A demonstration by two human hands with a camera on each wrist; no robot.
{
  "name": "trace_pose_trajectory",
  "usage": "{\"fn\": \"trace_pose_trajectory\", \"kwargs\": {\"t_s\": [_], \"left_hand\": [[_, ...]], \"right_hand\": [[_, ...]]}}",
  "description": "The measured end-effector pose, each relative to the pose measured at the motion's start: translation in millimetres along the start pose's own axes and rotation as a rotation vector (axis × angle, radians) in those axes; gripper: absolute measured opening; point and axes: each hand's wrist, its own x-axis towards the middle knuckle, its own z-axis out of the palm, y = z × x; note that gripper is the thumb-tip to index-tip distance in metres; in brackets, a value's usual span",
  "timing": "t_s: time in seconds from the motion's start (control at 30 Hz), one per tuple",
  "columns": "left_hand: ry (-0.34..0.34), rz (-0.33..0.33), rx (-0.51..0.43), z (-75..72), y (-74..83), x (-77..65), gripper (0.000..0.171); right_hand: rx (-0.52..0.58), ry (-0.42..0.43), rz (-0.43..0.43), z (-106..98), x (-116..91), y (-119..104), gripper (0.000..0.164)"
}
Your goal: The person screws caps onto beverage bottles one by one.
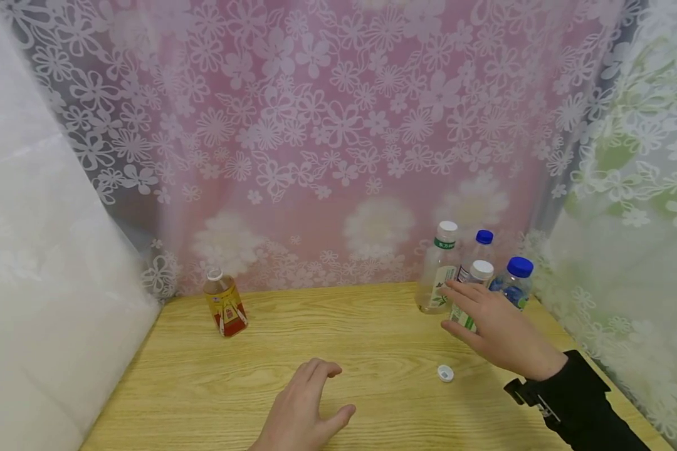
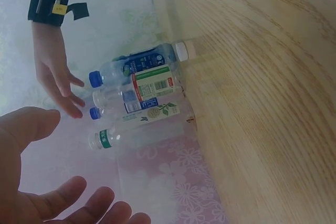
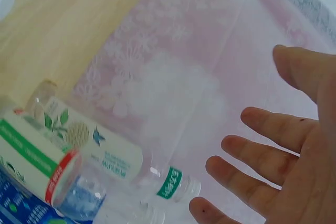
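My right hand (image 1: 499,329) reaches over the table at the right, fingers extended and holding nothing, close above and in front of a cluster of several plastic bottles. Among them are a clear bottle (image 1: 429,282) with a green neck band and white cap, one with a green-and-white label (image 3: 39,153), and a blue-labelled bottle (image 2: 144,62) with a blue cap. My left hand (image 1: 300,407) hovers at the front middle, thumb and fingers spread apart, gripping nothing. Nearest to the right hand on the table lies a loose white cap (image 1: 445,373).
At the back left stands a bottle (image 1: 227,307) of reddish-brown liquid with a yellow label. The wooden table (image 1: 338,338) meets a pink floral curtain (image 1: 316,156) behind, with white sheeting (image 1: 39,250) on the left and a patterned curtain (image 1: 632,263) on the right.
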Motion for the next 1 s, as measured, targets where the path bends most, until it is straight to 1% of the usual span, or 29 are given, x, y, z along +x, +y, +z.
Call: {"fn": "trace_pose_trajectory", "kwargs": {"t_s": [0.1,0.3,0.47,0.6,0.83,1.0], "left_hand": [[0.006,-0.002,0.005,0.0,-0.5,0.0,0.051],[0.020,-0.001,0.013,-1.0,-2.0,0.3,0.052],[0.020,-0.009,0.025,-0.8,-3.6,1.0,0.051],[0.017,-0.028,0.041,-0.4,-6.0,1.0,0.050],[0.016,-0.032,0.052,-0.7,-9.0,3.0,0.049],[0.010,-0.033,0.060,-1.9,-10.5,4.5,0.050]], "right_hand": [[0.023,-0.008,0.012,6.4,-4.7,-6.7,0.064],[0.062,0.000,-0.001,21.4,-12.4,-18.3,0.067],[0.112,-0.041,0.019,28.4,-16.8,-26.8,0.071],[0.121,-0.070,0.026,32.7,-20.0,-32.7,0.071],[0.104,-0.086,0.018,44.2,-24.7,-39.9,0.074],[0.135,-0.105,0.023,49.8,-26.0,-43.3,0.073]]}}
